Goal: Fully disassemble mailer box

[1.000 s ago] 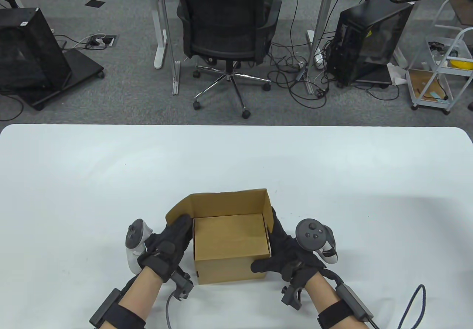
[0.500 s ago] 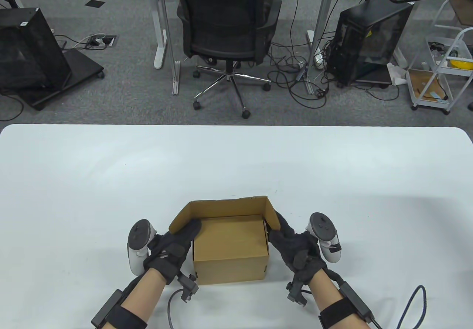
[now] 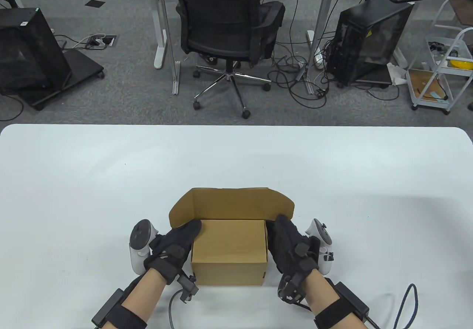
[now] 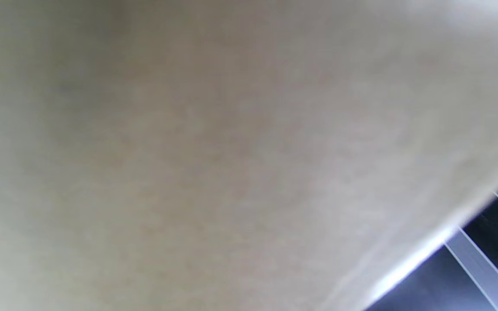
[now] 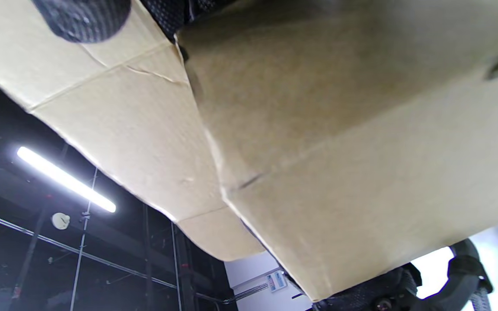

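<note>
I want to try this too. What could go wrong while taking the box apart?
The lid stands open, with its side flaps sticking out: a hard pull might tear a fold. The left hand and right hand only press the box sides, so it could slip on the smooth table.

Your table view is sharp and evenly lit from overhead; the white counter (image 3: 236, 159) shows soft shadows, faint near its right side. Your left wrist view is almost wholly blurred, filled by out-of-focus cardboard (image 4: 214, 147). Your right wrist view catches a glaring ceiling light strip (image 5: 65, 179), blown out against darkness.
</note>
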`<action>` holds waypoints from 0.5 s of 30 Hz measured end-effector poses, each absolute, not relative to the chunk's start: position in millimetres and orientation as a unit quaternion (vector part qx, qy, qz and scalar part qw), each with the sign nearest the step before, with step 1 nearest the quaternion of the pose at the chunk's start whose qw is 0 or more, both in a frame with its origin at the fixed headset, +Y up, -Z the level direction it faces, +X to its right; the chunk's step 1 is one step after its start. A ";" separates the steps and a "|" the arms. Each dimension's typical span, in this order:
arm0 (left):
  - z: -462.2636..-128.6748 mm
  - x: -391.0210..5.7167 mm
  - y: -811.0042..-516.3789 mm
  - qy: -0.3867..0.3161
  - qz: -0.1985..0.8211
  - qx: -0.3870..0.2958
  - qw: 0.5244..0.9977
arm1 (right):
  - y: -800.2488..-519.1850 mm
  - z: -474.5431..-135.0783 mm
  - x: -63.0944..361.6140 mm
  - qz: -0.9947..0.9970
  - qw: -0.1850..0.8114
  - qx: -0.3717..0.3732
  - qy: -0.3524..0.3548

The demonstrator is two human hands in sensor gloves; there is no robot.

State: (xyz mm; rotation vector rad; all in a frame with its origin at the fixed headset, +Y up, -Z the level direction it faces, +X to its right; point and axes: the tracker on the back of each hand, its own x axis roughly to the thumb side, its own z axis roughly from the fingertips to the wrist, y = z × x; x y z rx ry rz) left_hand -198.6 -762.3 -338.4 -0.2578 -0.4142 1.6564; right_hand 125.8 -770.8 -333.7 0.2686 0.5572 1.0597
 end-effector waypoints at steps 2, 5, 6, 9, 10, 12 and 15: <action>-338.3 -196.7 -758.6 -0.196 0.728 -0.114 0.647 | -765.5 -332.6 124.3 0.537 0.793 0.124 0.261; -337.3 -192.5 -754.1 -0.227 0.719 -0.113 0.647 | -758.7 -329.0 121.1 0.609 0.746 0.112 0.244; -336.8 -189.8 -752.0 -0.243 0.718 -0.110 0.643 | -753.6 -327.6 118.5 0.623 0.733 0.122 0.244; -334.3 -188.6 -744.3 -0.260 0.716 -0.103 0.640 | -744.4 -322.8 117.3 0.655 0.708 0.146 0.219; -334.0 -188.6 -741.1 -0.276 0.709 -0.094 0.642 | -739.8 -322.7 116.8 0.661 0.703 0.166 0.205; -332.1 -188.8 -736.2 -0.286 0.703 -0.077 0.647 | -734.8 -322.5 117.0 0.679 0.681 0.204 0.183; -328.3 -189.5 -735.0 -0.249 0.691 -0.038 0.677 | -733.2 -321.7 115.8 0.711 0.644 0.243 0.147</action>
